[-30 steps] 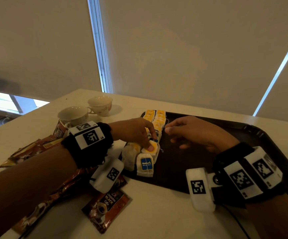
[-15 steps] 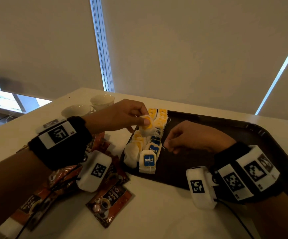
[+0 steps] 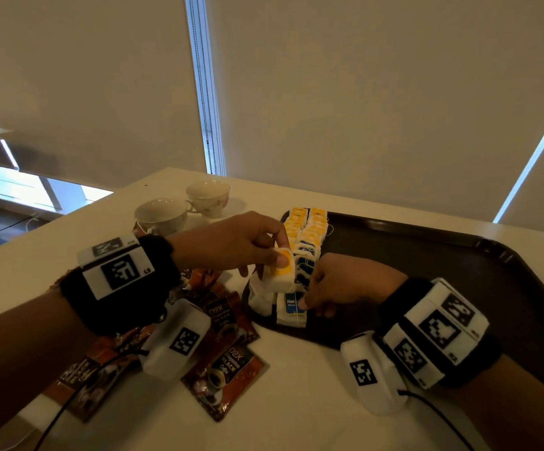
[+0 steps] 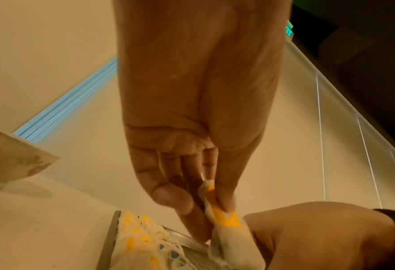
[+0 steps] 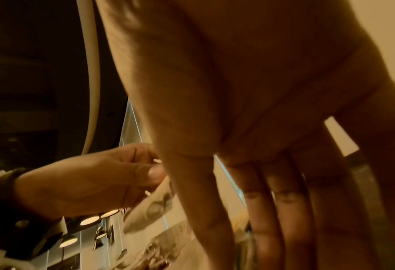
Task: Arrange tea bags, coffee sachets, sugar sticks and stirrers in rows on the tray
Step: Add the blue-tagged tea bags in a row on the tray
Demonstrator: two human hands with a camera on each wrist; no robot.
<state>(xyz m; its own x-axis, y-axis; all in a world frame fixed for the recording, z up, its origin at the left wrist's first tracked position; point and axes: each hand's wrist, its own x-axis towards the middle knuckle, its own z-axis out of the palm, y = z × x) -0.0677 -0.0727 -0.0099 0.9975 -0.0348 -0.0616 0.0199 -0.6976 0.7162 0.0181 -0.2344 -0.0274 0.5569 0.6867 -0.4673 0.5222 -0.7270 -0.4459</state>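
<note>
Tea bag (image 3: 280, 271) with yellow tag being pinched by left hand (image 3: 231, 245) fingers above tray (image 3: 426, 255); right hand (image 3: 345, 284) fingers, curled, touching blue-tagged tea bag (image 3: 291, 309).

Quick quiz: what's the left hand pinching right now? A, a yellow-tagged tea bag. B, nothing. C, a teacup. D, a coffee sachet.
A: the left hand pinches a yellow-tagged tea bag between thumb and fingers, lifted above the tea bag row on the tray; the wrist view shows the same pinch.
</note>
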